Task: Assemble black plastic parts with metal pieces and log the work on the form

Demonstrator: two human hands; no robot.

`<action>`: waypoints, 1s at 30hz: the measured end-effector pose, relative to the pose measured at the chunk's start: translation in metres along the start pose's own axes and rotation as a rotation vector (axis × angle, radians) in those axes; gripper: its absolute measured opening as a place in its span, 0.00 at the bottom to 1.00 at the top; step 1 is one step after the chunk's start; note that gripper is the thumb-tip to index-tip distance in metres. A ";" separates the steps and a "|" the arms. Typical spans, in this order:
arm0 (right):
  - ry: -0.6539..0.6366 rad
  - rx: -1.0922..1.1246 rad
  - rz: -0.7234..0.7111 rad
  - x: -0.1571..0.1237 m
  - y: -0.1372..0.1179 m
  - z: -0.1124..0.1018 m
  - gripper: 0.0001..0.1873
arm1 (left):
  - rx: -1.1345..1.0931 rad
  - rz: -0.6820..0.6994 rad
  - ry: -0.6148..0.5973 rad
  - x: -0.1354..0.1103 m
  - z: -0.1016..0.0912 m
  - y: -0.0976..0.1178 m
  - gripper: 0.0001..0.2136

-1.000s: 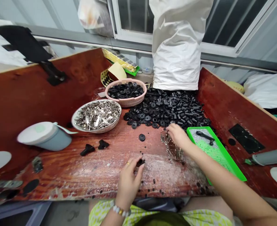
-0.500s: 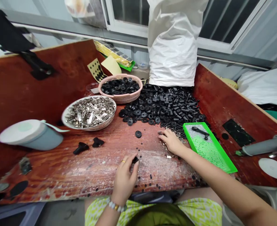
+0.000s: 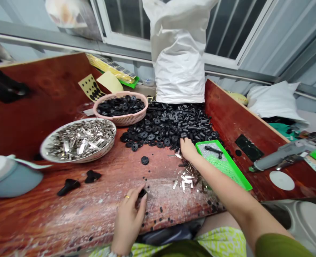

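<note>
Evidently the left hand (image 3: 128, 216) had its fingers and thumb closed on a small black part (image 3: 142, 193), low over the worktop (image 3: 93, 205). The right hand (image 3: 188, 149) was at the near edge of the black pile (image 3: 179, 121), beside the green tray (image 3: 247, 186) — whether its fingers gripped anything, I couldn't tell. Metal strips (image 3: 183, 187) lay scattered just nearer the body.

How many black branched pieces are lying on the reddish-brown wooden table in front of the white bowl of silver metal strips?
2: one black branched piece at left, the second piece right of it, slightly farther back. None seems hidden there.
</note>
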State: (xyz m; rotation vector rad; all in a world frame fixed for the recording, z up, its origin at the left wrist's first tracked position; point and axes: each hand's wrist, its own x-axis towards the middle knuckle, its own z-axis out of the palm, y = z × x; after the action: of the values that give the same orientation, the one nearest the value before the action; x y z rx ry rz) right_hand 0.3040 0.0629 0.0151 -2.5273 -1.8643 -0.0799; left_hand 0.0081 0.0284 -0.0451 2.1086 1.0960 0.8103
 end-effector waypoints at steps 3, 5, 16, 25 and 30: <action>-0.017 0.009 -0.045 0.010 -0.029 0.001 0.24 | 0.026 0.021 0.018 -0.001 0.001 -0.006 0.16; -0.018 0.022 -0.089 0.011 -0.032 -0.007 0.28 | 0.037 0.051 0.033 -0.001 0.002 -0.010 0.16; -0.167 -0.010 0.419 0.022 0.167 -0.054 0.16 | 0.071 0.078 0.038 0.006 0.003 -0.008 0.15; -0.251 0.086 0.416 0.081 0.118 -0.027 0.17 | 0.059 -0.005 0.015 0.005 0.004 -0.002 0.15; -0.223 0.126 0.385 0.095 0.051 -0.020 0.18 | 0.053 -0.046 -0.014 0.006 0.004 0.004 0.15</action>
State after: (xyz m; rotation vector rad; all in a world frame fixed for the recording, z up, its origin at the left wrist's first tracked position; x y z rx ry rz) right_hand 0.3794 0.1377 0.0410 -2.8439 -1.3466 0.3206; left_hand 0.0156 0.0305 -0.0435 2.1214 1.1666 0.7511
